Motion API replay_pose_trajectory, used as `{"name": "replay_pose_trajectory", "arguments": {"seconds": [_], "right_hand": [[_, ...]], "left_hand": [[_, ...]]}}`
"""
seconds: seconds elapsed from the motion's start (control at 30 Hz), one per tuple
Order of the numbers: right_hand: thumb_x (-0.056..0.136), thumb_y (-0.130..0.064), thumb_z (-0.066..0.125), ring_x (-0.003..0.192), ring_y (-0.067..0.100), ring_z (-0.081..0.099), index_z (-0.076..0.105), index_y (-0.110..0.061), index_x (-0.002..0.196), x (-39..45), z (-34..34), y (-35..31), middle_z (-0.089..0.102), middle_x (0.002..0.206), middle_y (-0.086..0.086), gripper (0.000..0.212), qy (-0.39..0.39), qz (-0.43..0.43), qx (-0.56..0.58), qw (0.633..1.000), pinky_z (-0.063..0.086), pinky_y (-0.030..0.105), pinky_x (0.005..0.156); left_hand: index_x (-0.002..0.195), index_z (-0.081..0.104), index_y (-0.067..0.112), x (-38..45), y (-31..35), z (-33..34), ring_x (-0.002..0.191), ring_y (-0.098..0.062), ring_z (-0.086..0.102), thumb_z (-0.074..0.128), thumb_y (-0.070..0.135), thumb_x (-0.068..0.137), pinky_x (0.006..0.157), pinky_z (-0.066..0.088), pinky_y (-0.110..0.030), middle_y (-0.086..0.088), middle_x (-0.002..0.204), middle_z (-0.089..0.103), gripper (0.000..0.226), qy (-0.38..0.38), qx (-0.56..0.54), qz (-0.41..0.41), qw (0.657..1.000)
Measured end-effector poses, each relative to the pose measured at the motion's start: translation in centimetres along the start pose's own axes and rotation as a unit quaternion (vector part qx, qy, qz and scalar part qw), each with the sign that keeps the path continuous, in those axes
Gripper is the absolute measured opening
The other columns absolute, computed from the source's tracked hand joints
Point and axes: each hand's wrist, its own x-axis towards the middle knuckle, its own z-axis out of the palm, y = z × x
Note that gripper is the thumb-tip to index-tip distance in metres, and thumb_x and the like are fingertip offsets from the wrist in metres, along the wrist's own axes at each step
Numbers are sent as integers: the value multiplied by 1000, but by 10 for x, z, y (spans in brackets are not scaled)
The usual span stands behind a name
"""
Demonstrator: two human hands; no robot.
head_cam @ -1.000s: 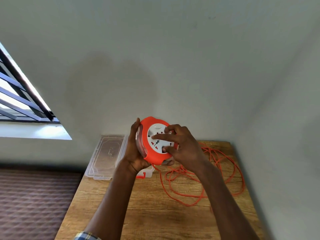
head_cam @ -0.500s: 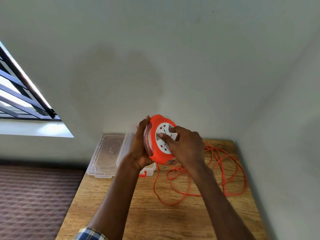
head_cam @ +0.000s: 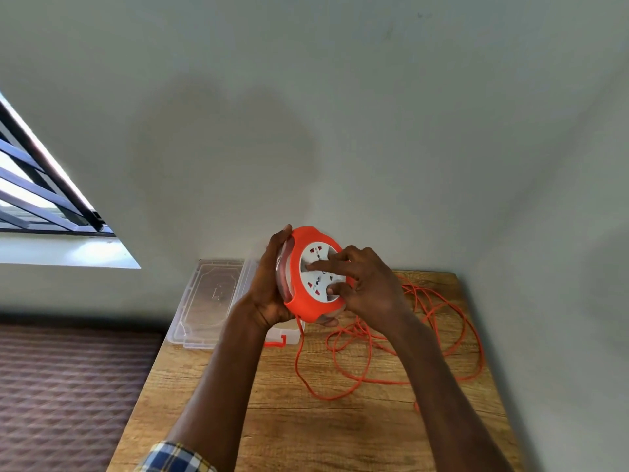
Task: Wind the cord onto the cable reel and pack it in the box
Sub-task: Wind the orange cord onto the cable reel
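An orange cable reel [head_cam: 303, 301] with a white socket face is held up above the wooden table [head_cam: 306, 420]. My left hand [head_cam: 272, 287] grips it from the back and left edge. My right hand [head_cam: 364, 284] lies on the white face, forefinger and thumb curled onto it. The orange cord [head_cam: 405, 349] hangs from the reel's underside and lies in loose loops on the table's right half. A clear plastic box [head_cam: 289, 335] stands behind my left forearm, mostly hidden.
The box's clear lid [head_cam: 207, 301] lies open to the left at the table's far left corner. A grey wall closes the table's far and right sides. A patterned carpet [head_cam: 68, 396] covers the floor on the left, below a window [head_cam: 37, 199].
The reel's face has turned under my right hand's fingers. The cord loops on the table have shifted and drawn in a little.
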Motion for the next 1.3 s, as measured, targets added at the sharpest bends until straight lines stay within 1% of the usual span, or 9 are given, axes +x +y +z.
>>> {"name": "replay_pose_trajectory", "arguments": {"seconds": [0.13, 0.27, 0.4, 0.53, 0.67, 0.83, 0.97, 1.13, 1.3], "right_hand": [[78, -70, 66, 85, 0, 65, 62, -50, 128, -4, 11, -12, 73, 88, -20, 53, 94, 110, 14, 989, 49, 20, 66], [81, -78, 55, 78, 8, 74, 68, -38, 125, -3, 17, -16, 79, 89, -9, 61, 120, 124, -23, 985, 48, 16, 56], [91, -46, 70, 99, 10, 63, 66, -43, 127, -6, 6, -7, 67, 108, -13, 37, 84, 48, 14, 995, 49, 24, 70], [90, -13, 73, 123, 12, 44, 60, -50, 135, -7, 4, -1, 49, 142, -12, 59, 5, -21, 16, 1000, 51, 31, 87], [84, -3, 74, 116, 13, 43, 71, -46, 123, -7, 0, -1, 45, 150, -13, 58, -19, -58, 48, 997, 52, 35, 89], [78, -26, 63, 115, 15, 43, 76, -40, 118, -5, -3, 4, 52, 147, -10, 45, -19, -57, 67, 996, 45, 25, 87], [89, -5, 64, 113, 11, 43, 67, -53, 125, -6, 6, 8, 49, 151, -22, 60, -16, -38, 16, 999, 48, 31, 88], [88, -57, 64, 79, -4, 57, 61, -67, 119, -8, 12, -2, 71, 87, -26, 33, 85, 101, 44, 990, 47, 26, 57], [97, -47, 58, 64, 10, 69, 71, -38, 109, -6, 8, -10, 74, 73, -10, 20, 152, 98, 11, 983, 56, 31, 55]], "left_hand": [[141, 69, 14, 3, -2, 6, 117, -39, 69, 56, 75, 93, 105, 52, -57, -20, 137, 67, 78, 8, 14, 13, 1000], [124, 79, 14, 3, -5, 8, 107, -36, 75, 58, 73, 91, 94, 61, -52, -19, 124, 74, 71, 23, 25, 19, 999], [133, 74, 15, 4, -4, 1, 115, -38, 70, 56, 75, 93, 105, 52, -56, -19, 133, 69, 74, 18, 25, 20, 999], [134, 74, 19, 6, -1, -6, 112, -39, 73, 54, 79, 92, 97, 58, -56, -19, 134, 70, 76, -2, 5, 11, 1000], [135, 73, 17, 5, -1, -9, 113, -38, 72, 62, 76, 89, 98, 58, -53, -17, 133, 72, 75, -16, 9, -1, 1000], [148, 63, 17, 5, -4, -12, 123, -40, 65, 59, 77, 91, 106, 51, -57, -19, 146, 63, 83, -15, 10, -1, 1000], [139, 71, 17, 5, 0, -9, 113, -40, 71, 56, 78, 91, 100, 56, -58, -19, 134, 70, 80, -6, 6, -10, 1000], [138, 70, 16, 3, -2, -1, 118, -39, 68, 56, 75, 93, 104, 53, -56, -19, 136, 68, 76, 7, 18, -3, 1000], [133, 72, 15, 1, -8, 14, 112, -37, 70, 57, 72, 91, 101, 55, -52, -17, 129, 71, 72, 10, 35, 1, 999]]}}
